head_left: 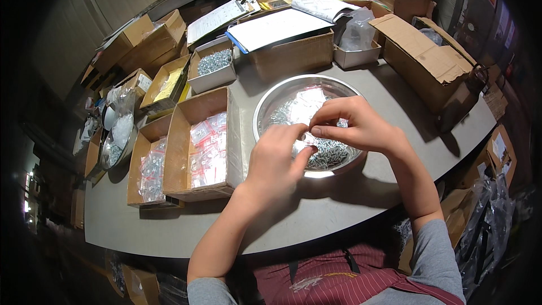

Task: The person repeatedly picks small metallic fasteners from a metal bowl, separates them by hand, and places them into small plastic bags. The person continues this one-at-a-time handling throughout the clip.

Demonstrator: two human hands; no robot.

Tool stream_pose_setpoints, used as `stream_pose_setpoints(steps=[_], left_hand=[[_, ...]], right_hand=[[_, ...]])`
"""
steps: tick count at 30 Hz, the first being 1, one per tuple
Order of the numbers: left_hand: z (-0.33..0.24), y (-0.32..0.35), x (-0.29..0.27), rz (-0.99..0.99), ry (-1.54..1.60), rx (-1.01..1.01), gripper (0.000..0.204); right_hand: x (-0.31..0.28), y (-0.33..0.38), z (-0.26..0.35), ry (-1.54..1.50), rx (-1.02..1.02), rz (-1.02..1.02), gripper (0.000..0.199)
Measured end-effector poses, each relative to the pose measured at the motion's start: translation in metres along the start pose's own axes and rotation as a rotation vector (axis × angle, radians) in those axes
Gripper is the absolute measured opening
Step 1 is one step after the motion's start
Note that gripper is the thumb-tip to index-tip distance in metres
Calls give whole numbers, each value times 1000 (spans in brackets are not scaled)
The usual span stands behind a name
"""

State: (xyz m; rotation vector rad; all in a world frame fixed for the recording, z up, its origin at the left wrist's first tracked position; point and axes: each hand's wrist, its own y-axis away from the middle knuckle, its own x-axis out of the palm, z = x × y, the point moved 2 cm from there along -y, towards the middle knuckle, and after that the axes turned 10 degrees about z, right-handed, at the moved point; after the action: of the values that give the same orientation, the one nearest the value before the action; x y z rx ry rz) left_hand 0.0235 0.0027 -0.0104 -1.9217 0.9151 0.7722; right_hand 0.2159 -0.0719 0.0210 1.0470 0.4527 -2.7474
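The left hand (pixel 274 155) is curving, thumb and forefinger parted; the right hand (pixel 357 124) is curling, fingertips nearly meeting. Whether either is gripping anything, I cannot tell. Below, screws (pixel 328 156) are lying in a metal bowl (pixel 320 174) on the tabletop (pixel 186 231).

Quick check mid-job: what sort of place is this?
Probably a small-parts workshop or packing area: a metal bowl of screws, a cardboard box of small clear bags, and paperwork.
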Motion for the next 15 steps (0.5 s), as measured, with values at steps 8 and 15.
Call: stream_pose_setpoints(steps=[8,15], left_hand=[[2,0,2,-39,160,-54,29],[17,-2,1,-47,747,-250,25]], right_hand=[[14,-3,-2,-2,48,80,25],[13,-4,-11,-145,25,5,19]])
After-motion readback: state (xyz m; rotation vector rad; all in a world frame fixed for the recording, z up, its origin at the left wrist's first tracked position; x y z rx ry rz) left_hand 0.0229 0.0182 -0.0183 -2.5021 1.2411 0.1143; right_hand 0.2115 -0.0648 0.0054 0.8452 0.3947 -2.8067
